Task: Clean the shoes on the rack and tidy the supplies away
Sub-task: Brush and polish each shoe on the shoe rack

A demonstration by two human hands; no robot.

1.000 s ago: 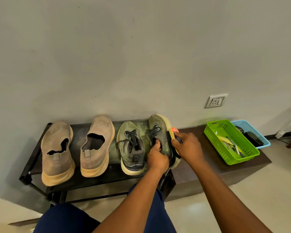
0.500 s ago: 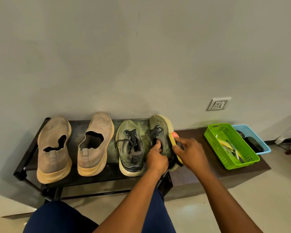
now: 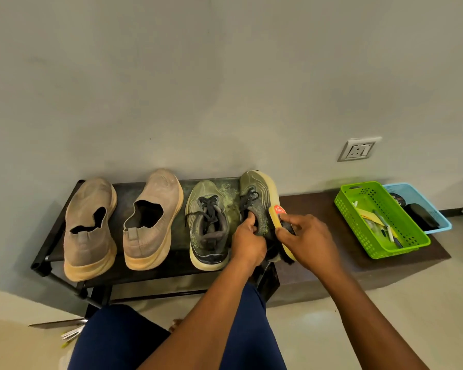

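The left hand [image 3: 247,243] grasps the heel collar of the tilted green shoe [image 3: 255,204], thumb on the outside and fingers curled into the opening. The right hand [image 3: 305,243] grips a brush [image 3: 277,218] with a pale back and a red label, pressing it against the shoe's outer side, close to the yellowish sole; dark bristles show below the hand.

In the head view, everything is placed from the rack [image 3: 51,244], a dark low shelf against the grey wall. The held shoe is at the rack's right end, rolled onto its side with its toe towards the wall. Just left of it the second green shoe [image 3: 207,225] stands flat on the rack, laces loose, with green dust on the shelf between the two. Further left on the rack stand two tan slip-ons [image 3: 90,228] [image 3: 153,220], heels towards the person.

Right of the rack, on a brown ledge [image 3: 318,206] that meets it, sits a green basket [image 3: 380,218] holding small supplies too jumbled to tell apart. Touching its far side is a blue basket [image 3: 422,202] with a round tin and a dark oblong item. A socket [image 3: 358,149] is on the wall above the ledge. Below the rack, the person's knees in blue trousers [image 3: 123,340] fill the foreground.
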